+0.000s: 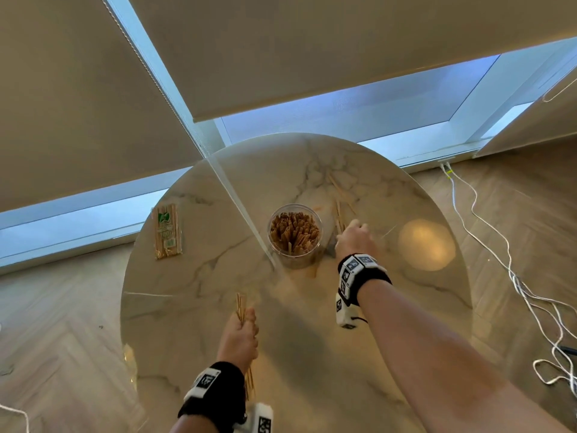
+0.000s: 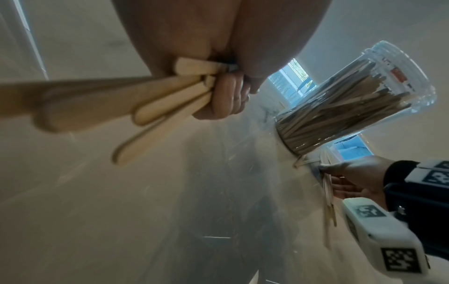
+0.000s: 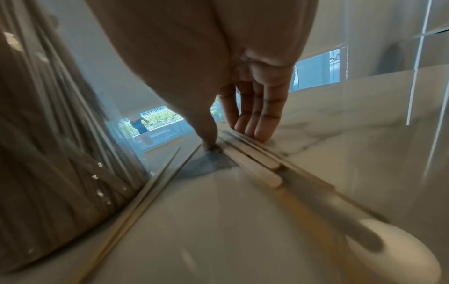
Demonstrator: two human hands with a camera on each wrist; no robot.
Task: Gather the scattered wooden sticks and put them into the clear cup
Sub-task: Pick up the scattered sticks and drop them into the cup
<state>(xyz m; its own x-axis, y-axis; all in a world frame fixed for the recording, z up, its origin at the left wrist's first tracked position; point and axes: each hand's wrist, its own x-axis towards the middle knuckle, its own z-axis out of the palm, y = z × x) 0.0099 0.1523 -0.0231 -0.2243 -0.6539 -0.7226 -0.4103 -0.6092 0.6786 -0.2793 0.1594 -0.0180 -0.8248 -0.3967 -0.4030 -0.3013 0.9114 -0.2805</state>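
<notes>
Several flat wooden sticks [image 3: 252, 163] lie side by side on the marble bench [image 1: 193, 307] at about 1 o'clock from the clear cup [image 1: 295, 235], just beside its wall. The right hand [image 1: 354, 240] reaches over them; its grip is spread, with straight fingers [image 3: 257, 119] pressing on the far side of the row and the thumb touching the bench on the near side, nothing lifted yet. That straddling pose probably serves to squeeze the loose sticks into one bundle before pinching them up. A few thinner skewers [image 1: 338, 189] lie further out toward 1 o'clock, apart from the hand.

The left hand [image 1: 239, 337] waits near the 6 o'clock edge of the bench — its grip is curled tight around a small bundle of sticks [image 2: 170, 92], whose rounded ends fan out unevenly. Holding them there likely frees the right hand to collect more before both loads go in together.

Pale, smooth and thin, the sticks are like ice-lolly sticks. The cup stands upright near the bench's middle, already packed densely with them. A sealed packet of sticks [image 1: 167, 231] lies at 9 o'clock, well apart.
</notes>
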